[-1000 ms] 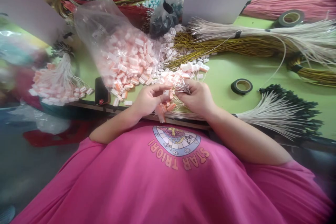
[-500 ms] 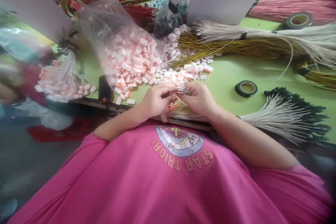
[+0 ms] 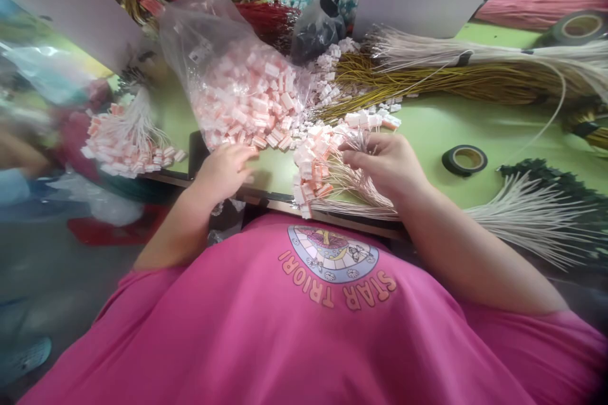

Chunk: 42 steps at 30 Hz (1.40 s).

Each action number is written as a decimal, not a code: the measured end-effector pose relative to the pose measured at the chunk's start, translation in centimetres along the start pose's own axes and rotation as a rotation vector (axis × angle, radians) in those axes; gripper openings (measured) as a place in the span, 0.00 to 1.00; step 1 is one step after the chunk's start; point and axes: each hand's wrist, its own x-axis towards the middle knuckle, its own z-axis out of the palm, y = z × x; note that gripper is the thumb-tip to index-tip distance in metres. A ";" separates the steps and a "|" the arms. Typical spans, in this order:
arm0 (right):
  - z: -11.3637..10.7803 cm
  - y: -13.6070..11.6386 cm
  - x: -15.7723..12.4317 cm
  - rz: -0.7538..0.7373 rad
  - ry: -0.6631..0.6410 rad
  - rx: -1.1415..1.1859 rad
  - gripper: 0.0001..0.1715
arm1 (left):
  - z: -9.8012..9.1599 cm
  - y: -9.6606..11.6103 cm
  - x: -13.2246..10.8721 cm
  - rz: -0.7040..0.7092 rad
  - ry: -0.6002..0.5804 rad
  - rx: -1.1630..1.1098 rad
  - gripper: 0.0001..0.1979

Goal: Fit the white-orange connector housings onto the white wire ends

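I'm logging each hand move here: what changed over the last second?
The left hand let go of the white wires and moved left to the loose pink connectors by the plastic bag; whether it grips one is unclear. The right hand kept pinching the wires. The plastic bag and tape roll stayed put.

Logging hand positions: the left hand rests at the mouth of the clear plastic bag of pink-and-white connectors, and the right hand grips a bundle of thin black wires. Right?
One slip: the head view shows the right hand gripping thin whitish wires, not black. The left hand does rest at the mouth of the clear plastic bag.
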 end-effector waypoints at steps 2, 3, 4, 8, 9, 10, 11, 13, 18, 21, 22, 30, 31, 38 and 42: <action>0.1 -0.1 0.0 0.025 -0.039 -0.020 0.05 | 0.3 -1.7 -1.2 0.049 -0.163 0.061 0.11; 0.1 -0.3 -0.1 0.034 -0.060 -0.024 0.06 | 0.6 -2.2 -1.7 0.070 -0.212 0.068 0.09; 0.2 -0.4 -0.1 0.043 -0.078 -0.019 0.07 | 1.0 -2.4 -1.9 0.082 -0.232 0.067 0.09; 0.5 -1.0 -0.3 0.088 -0.079 -0.001 0.10 | 1.8 -0.8 -1.6 0.035 -0.075 -0.047 0.11; 0.6 -1.1 -0.3 0.094 -0.072 -0.004 0.10 | 1.6 0.1 -1.2 0.005 -0.021 -0.140 0.11; 0.6 -1.1 -0.3 0.098 -0.069 -0.006 0.10 | 1.2 1.2 -0.9 -0.031 0.018 -0.267 0.11; 0.7 -1.0 -0.3 0.100 -0.067 -0.004 0.10 | 0.9 2.4 -0.4 -0.071 0.037 -0.421 0.10; 0.7 -0.7 -0.4 0.097 -0.064 0.014 0.09 | 0.2 4.9 0.5 -0.132 0.012 -0.770 0.11; 0.8 -0.3 -0.6 0.072 -0.064 0.112 0.08 | 1.1 9.0 3.4 -0.187 -0.116 -1.219 0.19; 0.9 -0.6 -0.8 0.047 -0.075 0.102 0.08 | 2.2 9.7 4.5 -0.259 -0.115 -1.210 0.16; 0.9 -0.8 -0.9 0.038 -0.073 0.087 0.08 | 2.4 9.7 4.7 -0.275 -0.112 -1.207 0.16; 1.2 -1.6 -1.1 -0.069 -0.006 -0.214 0.12 | 2.2 10.0 4.7 -0.245 -0.103 -1.114 0.16; 1.2 -1.6 -1.1 -0.086 -0.002 -0.246 0.13 | 2.2 10.0 4.6 -0.237 -0.099 -1.096 0.16; 1.3 -1.4 -1.2 -0.129 -0.015 -0.307 0.12 | 2.3 10.2 4.4 -0.196 -0.050 -0.928 0.14; 1.5 -1.6 -1.2 -0.128 -0.053 -0.321 0.14 | 2.7 10.7 4.3 -0.140 -0.037 -0.847 0.10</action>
